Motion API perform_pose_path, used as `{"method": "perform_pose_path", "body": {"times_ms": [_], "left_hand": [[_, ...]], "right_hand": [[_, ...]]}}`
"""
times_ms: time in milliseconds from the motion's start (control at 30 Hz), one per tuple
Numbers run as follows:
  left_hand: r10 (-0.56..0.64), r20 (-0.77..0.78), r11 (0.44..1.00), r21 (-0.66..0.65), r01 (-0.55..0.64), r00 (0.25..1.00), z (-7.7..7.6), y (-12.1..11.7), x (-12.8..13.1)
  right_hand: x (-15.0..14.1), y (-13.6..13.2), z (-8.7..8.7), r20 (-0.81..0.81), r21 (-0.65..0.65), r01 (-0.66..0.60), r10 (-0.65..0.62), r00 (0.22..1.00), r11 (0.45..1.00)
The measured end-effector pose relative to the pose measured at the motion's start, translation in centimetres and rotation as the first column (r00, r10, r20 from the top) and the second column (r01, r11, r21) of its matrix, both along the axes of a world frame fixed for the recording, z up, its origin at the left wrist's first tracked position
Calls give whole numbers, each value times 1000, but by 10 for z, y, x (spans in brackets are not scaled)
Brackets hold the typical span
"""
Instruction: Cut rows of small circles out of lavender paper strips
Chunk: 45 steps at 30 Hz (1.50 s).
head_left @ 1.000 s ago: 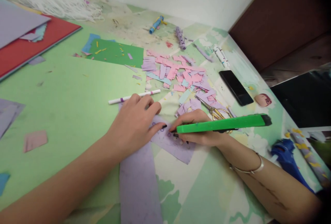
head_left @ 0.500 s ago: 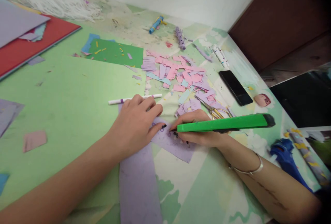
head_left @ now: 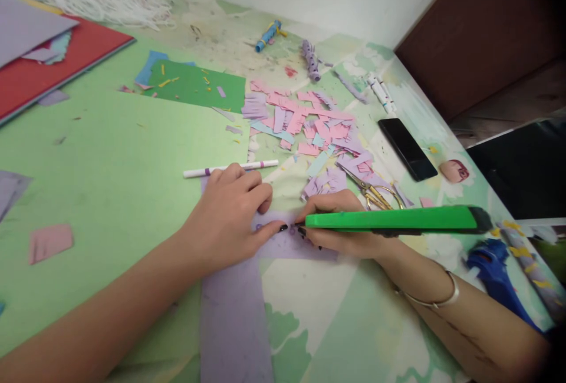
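Observation:
A green box cutter is gripped in my right hand, its narrow tip down on a piece of purple paper that bears small drawn rings. My left hand holds this paper to the table, fingers curled and thumb stretched toward the cutter's tip. Its underside is hidden. A long purple paper strip runs from beneath my left hand toward the near edge. Just beyond the fingers lies a white marker with purple bands.
Pink and purple paper scraps are heaped ahead. Gold-handled scissors lie beside my right hand, a black phone farther off. A blue glue gun is right of my forearm. A green sheet and red board lie left.
The purple paper piece has turned, its right end swinging away from me. The cutter remains in my right hand, tip close to my left thumb. The view has shifted slightly.

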State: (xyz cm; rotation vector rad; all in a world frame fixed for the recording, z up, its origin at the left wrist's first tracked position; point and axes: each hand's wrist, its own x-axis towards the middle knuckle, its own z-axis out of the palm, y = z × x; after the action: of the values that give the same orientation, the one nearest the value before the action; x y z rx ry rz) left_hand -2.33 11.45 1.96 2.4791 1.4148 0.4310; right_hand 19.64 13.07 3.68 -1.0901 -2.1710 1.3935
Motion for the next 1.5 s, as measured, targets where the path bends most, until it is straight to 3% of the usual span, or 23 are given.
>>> {"method": "perform_pose_path", "body": {"times_ms": [733,967,1167,1300,1500], "left_hand": [[-48,66,999,20,47,997,-5,2,-2],[-48,67,999,19,46,997,-4,2,-2],[-44,99,999,21,42,994,-4,2,-2],[13,195,1000,-11,-11,981,-3,1,-4],[-31,338,994,112,-7,941,-2,0,-4]], "right_hand": [[2,-4,-3,11,79,-6,5,1000,997],[-5,-9,-1,23,121,68,-71,997,990],[-12,-19,4,134,38,269,-272,953,962],[-10,-18,6,130,102,192,-205,970,976],[-3,-17,5,41,212,64,-75,996,975]]}}
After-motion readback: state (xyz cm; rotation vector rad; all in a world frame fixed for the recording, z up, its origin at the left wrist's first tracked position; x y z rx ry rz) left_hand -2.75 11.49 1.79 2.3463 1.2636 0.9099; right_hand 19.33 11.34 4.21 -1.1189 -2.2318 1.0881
